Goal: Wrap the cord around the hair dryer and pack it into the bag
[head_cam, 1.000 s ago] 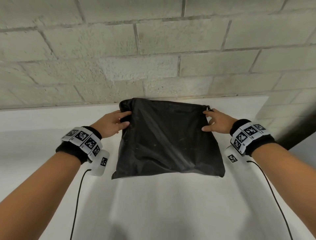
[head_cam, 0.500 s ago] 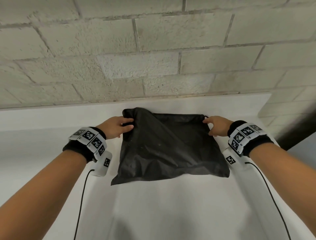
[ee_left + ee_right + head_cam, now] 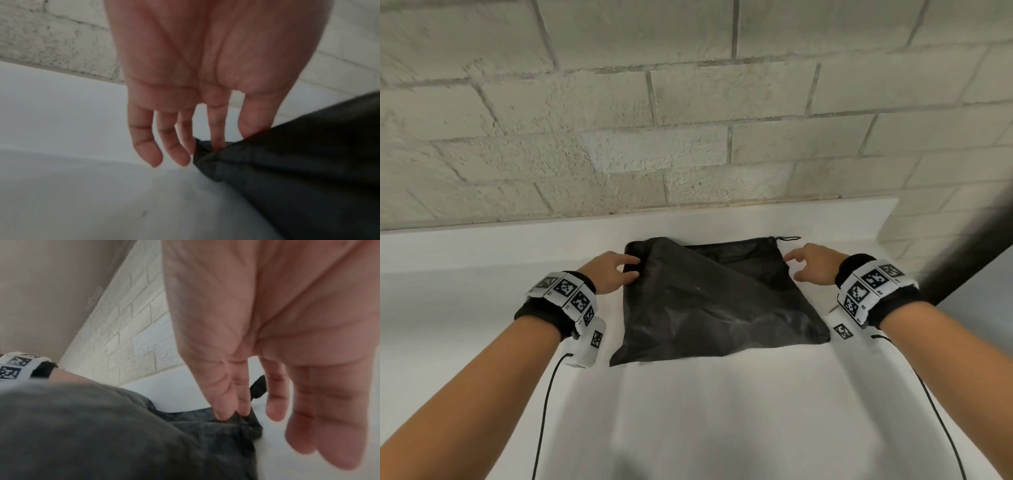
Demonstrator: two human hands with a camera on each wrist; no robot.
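Bag [image 3: 717, 305] flat on counter [image 3: 722, 411]; left hand [image 3: 610, 274] pinched corner, right hand [image 3: 812, 270] loose, holding nothing. Best: both hands spread mouth wide.

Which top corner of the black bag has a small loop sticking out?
The black bag's top right corner, beside the right hand: a short black loop pokes out there. The top left corner, at the left hand, shows none.
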